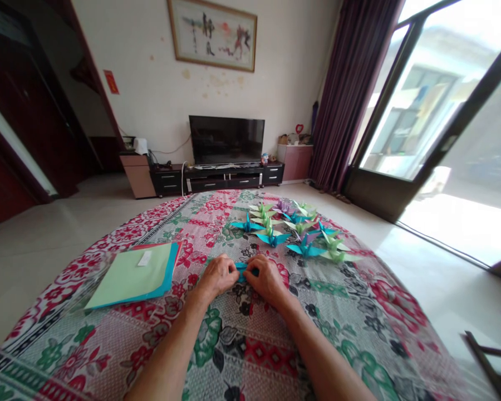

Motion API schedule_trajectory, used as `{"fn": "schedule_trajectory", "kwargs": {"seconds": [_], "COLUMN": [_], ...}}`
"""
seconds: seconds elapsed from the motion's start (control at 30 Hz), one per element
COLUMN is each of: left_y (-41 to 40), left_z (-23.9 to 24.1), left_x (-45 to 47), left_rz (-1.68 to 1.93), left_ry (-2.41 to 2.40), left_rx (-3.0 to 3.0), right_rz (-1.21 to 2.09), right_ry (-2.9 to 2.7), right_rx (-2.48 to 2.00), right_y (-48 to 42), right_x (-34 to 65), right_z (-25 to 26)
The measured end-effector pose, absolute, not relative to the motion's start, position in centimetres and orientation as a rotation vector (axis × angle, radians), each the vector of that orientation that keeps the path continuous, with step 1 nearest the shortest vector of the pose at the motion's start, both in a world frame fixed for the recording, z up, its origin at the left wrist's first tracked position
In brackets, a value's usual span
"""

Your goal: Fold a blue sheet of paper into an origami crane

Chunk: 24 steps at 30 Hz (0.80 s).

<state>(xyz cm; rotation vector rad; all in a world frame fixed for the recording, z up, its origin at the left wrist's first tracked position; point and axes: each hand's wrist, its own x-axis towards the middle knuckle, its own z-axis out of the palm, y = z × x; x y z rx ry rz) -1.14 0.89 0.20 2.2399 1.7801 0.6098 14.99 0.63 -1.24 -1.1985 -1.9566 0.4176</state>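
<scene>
Left hand [217, 277] and right hand [267, 278] pinch blue folded paper [242, 270] between fingertips mid-table, fingers curled down; paper cranes [294, 231] near far edge.

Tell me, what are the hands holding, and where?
A small blue folded paper piece, pinched between the left hand and right hand, one at each end, low over the floral tablecloth.

My hands [242, 277] meet mid-table on a folded paper [242, 270]; paper stack [133, 274] lies to my left on the cloth [242, 345]; cranes [294, 231] cluster beyond, right; TV [226, 139] behind, against the wall
</scene>
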Motion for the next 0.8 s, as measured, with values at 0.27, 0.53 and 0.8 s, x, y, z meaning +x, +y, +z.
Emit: {"fn": "schedule_trajectory", "kwargs": {"seconds": [0.27, 0.53, 0.8], "left_y": [0.9, 1.0, 0.9], "left_z": [0.1, -0.1, 0.1], "left_x": [-1.9, -1.5, -1.5], "left_rz": [0.688, 0.675, 0.662], "left_ry": [1.577, 1.656, 1.676], "left_rx": [2.192, 2.165, 2.168], "right_rz": [0.442, 0.467, 0.487], "right_ry": [-2.007, -1.98, -2.052], "right_rx": [-1.03, -1.076, -1.091], "right_y": [0.9, 1.9, 1.2], "right_x": [16.0, 18.2, 18.5], "right_z": [-1.5, -2.0, -1.0]}}
